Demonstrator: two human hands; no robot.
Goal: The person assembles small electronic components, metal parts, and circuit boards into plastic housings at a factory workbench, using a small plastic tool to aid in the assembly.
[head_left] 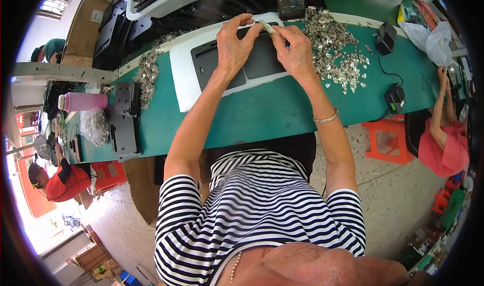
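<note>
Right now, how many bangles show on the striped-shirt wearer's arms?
1: a silver bangle around the right forearm. The left forearm shows none; both forearms are uncovered.

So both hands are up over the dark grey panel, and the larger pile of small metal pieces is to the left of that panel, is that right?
Not quite: the larger pile of small metal pieces is to the right of the dark grey panel, as the head view shows. Both hands, left hand and right hand, are over it.
</note>
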